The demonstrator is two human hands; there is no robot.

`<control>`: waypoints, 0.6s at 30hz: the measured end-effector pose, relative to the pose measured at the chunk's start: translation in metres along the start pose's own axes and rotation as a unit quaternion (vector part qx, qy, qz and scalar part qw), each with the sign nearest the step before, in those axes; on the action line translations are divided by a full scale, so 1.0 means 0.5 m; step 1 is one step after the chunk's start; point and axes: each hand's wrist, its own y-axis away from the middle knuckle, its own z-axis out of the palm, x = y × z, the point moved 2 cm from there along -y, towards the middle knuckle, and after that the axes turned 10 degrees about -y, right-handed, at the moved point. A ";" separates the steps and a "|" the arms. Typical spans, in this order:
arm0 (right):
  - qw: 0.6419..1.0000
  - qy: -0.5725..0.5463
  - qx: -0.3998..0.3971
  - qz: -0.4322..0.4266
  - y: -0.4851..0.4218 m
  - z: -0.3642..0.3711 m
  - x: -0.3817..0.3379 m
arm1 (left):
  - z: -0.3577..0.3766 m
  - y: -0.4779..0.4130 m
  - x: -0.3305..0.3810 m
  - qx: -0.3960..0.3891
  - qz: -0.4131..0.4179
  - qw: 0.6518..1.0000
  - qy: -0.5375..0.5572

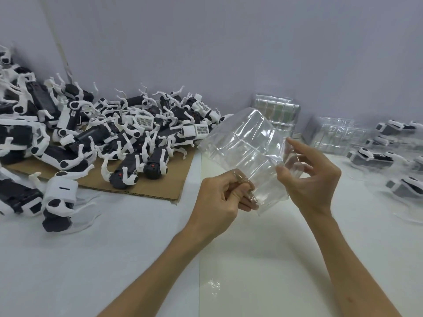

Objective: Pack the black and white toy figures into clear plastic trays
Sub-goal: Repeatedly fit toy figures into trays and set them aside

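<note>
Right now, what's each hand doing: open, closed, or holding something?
Left hand: closed, gripping the near edge of the clear plastic tray.
Right hand: closed, pinching the same tray's right edge.

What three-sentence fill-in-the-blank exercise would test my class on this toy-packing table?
1. The left hand and the right hand both grip one empty clear plastic ____.
2. The heap of loose toy figures lies mostly on a brown sheet of ____.
3. The packed trays lie on the person's ____ side.

Missing words: tray; cardboard; right.
</note>
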 end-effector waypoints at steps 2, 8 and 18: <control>1.000 -0.005 0.003 0.009 -0.002 -0.002 0.001 | 0.000 -0.001 0.001 -0.005 0.009 1.000 -0.002; 1.000 -0.004 0.013 0.026 -0.004 -0.002 0.004 | 0.002 -0.003 0.003 -0.017 0.027 0.999 -0.004; 0.998 -0.020 0.045 0.049 -0.008 -0.006 0.010 | 0.008 0.003 0.011 -0.046 0.059 0.997 -0.037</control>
